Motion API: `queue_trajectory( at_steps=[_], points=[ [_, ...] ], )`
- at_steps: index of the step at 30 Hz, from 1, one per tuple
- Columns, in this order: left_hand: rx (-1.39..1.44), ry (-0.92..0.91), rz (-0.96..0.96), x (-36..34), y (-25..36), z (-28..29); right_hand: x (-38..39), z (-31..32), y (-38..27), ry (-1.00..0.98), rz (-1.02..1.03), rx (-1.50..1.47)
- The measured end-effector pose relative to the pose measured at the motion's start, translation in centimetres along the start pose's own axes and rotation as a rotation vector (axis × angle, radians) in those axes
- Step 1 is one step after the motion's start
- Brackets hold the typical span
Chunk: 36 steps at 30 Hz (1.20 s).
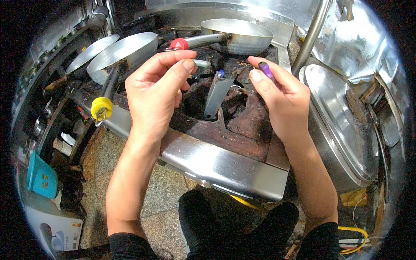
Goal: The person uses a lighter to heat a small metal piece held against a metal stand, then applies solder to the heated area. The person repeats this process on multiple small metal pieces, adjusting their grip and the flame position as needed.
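Note:
Above a sooty stove burner (255,125), both my hands are raised and apart. My left hand (151,89) pinches a short, pale, whitish stick (202,63) between thumb and fingertips; its kind is unclear. In my right hand (281,89) is a slim purple stick-like thing (267,72) with a dark end, gripped between thumb and forefinger. Between the hands, a flat grey metal strip (217,97) leans upright in the burner opening. A small blue piece (220,73) shows at its top.
A wok with a red-ended handle (245,37) sits at the back of the stove. Two pans (125,54) stand at left, a yellow-ended handle (102,108) jutting toward me. At right is a large lidded metal pot (338,117). A steel edge (216,158) runs along the front.

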<state>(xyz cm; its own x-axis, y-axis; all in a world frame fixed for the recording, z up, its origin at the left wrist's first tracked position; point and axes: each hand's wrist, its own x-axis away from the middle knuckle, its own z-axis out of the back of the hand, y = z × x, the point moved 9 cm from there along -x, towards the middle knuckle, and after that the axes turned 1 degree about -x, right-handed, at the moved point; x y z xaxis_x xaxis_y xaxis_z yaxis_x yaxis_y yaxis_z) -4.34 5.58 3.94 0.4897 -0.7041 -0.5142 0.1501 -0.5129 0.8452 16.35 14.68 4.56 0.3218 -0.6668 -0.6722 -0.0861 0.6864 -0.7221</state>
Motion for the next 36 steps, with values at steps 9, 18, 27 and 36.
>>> queue_trajectory(
  at_steps=[9, 18, 27, 36],
  points=[
    [0.04, -0.009, -0.108, -0.1, 0.4, -0.4, 0.3, 0.6, -0.8, 0.032, 0.059, -0.004],
    [-0.028, -0.045, -0.186, 0.2, 1.2, -1.2, 0.4, 0.9, 0.0, 0.1, -0.062, 0.007],
    [-0.06, -0.06, -0.24, 0.0, 1.4, -1.6, 0.6, 1.0, -0.3, 0.124, -0.098, -0.055],
    [-0.094, -0.037, -0.26, 0.0, 1.5, -1.6, 0.6, 1.0, -0.5, 0.114, -0.067, -0.063]
  ],
)
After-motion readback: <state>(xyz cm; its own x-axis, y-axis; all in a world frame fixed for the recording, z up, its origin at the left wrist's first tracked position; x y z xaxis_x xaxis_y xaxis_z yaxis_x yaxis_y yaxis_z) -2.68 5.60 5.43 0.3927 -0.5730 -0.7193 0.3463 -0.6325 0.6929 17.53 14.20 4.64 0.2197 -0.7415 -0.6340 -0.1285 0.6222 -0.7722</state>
